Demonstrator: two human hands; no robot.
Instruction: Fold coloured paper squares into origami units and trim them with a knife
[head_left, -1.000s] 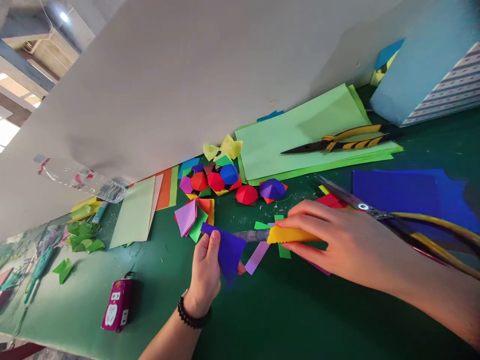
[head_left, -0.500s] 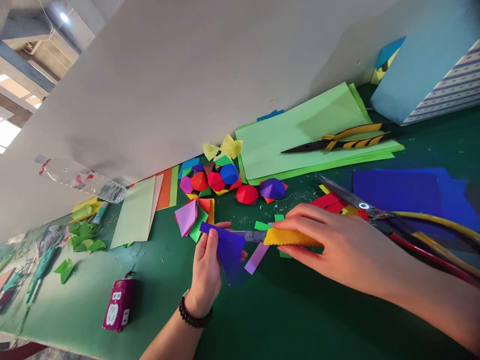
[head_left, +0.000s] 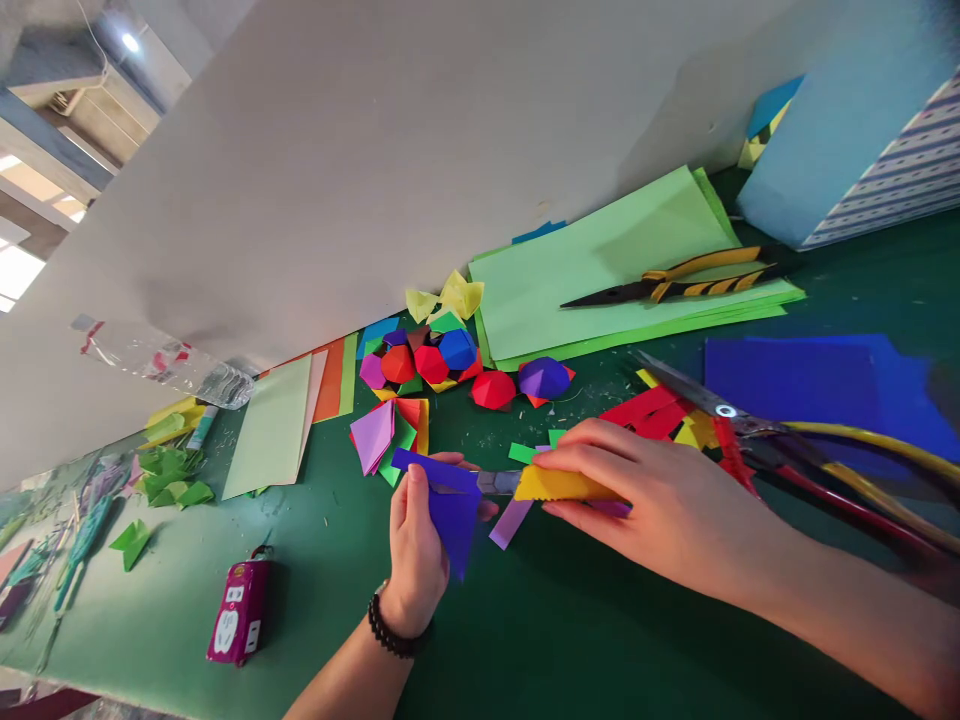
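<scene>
A folded piece of blue paper (head_left: 454,520) is pinched in my left hand (head_left: 417,530), thumb on top and fingers behind. My right hand (head_left: 637,490) is closed around the yellow handle of a utility knife (head_left: 559,484). Its blade points left and reaches into the fold of the blue paper, so the tip is hidden. Purple and green paper strips (head_left: 512,522) lie on the table under the knife. Just beyond my left hand is a small stack of folded purple, green and orange paper (head_left: 373,437).
Large scissors (head_left: 739,420) lie right of my right hand, by red strips (head_left: 654,410) and blue sheets (head_left: 795,390). Pliers (head_left: 667,283) rest on green sheets (head_left: 600,260). Folded paper domes (head_left: 457,350) sit near the wall. A purple box-shaped device (head_left: 238,610) and a bottle (head_left: 165,362) are left.
My right hand and the knife have moved left, and the blade is deeper in the fold of the blue paper. The paper has turned slightly in my left hand.
</scene>
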